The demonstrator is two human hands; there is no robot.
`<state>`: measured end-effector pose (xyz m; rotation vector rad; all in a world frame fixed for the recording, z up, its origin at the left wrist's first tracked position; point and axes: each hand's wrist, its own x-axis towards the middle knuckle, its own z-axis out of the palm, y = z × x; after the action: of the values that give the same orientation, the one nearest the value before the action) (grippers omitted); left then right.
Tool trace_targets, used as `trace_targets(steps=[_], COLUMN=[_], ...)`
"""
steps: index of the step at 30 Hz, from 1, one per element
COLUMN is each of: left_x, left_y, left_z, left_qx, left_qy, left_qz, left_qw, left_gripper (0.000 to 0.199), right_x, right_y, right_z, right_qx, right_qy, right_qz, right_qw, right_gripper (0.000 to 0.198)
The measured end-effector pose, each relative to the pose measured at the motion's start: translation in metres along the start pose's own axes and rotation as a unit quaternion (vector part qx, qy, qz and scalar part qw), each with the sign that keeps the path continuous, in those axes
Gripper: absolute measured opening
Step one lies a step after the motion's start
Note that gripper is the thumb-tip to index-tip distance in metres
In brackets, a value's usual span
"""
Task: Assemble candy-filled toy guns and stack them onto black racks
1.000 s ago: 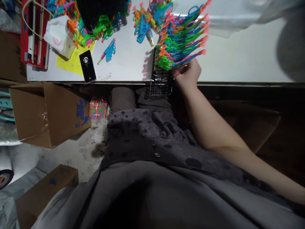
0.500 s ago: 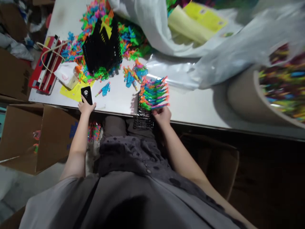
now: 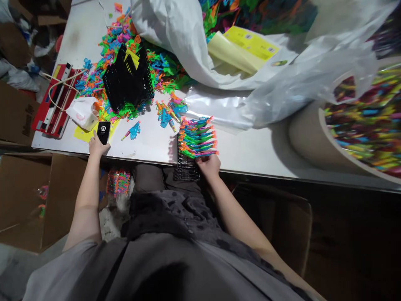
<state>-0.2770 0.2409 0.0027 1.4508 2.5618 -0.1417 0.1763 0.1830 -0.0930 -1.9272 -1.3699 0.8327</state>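
My left hand (image 3: 98,146) is closed around the lower part of a black phone (image 3: 103,132) at the table's front edge. My right hand (image 3: 209,165) has its fingers curled at the side of a black rack (image 3: 187,169), which sticks out over that edge. Stacked in the rack is a row of colourful plastic toys (image 3: 198,138), their orange ends lined up on both sides. The fingertips are partly hidden under the lowest toy. Between the hands lie a loose blue toy (image 3: 135,131) and a small group of toys (image 3: 165,113).
Black racks (image 3: 128,81) stand amid a heap of small toys (image 3: 164,62). At left are a red sealer-like device (image 3: 56,100) and a white packet (image 3: 83,113). A white sack (image 3: 175,29), clear plastic (image 3: 219,104) and a filled tub (image 3: 300,129) occupy the right. Cardboard box (image 3: 62,196) below.
The view has tilted, so the table appears lower and slightly left. My left hand has shifted the phone a little leftward. My right hand stays at the rack.
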Motion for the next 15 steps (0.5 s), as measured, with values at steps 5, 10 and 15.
trace_targets(steps=[5,10,15], left_x=[-0.016,-0.022,-0.023], left_y=[0.044,0.095,0.110], left_z=[0.012,0.038,0.055], left_qx=[0.018,-0.005,-0.215], left_qy=[0.071,0.069,0.125], left_qz=[0.119,0.189,0.159], left_qw=[0.990,0.980,0.956], left_gripper=[0.066,0.032,0.021], right_x=[0.000,0.013,0.062], right_y=[-0.007,-0.004,-0.011], right_z=[-0.013,-0.042,-0.064], right_qx=[0.041,0.129,0.106], right_qy=[-0.050,-0.194,-0.127], right_qz=[-0.040,-0.074,-0.063], right_qw=[0.997,0.970,0.984], right_gripper=[0.025,0.027,0.021])
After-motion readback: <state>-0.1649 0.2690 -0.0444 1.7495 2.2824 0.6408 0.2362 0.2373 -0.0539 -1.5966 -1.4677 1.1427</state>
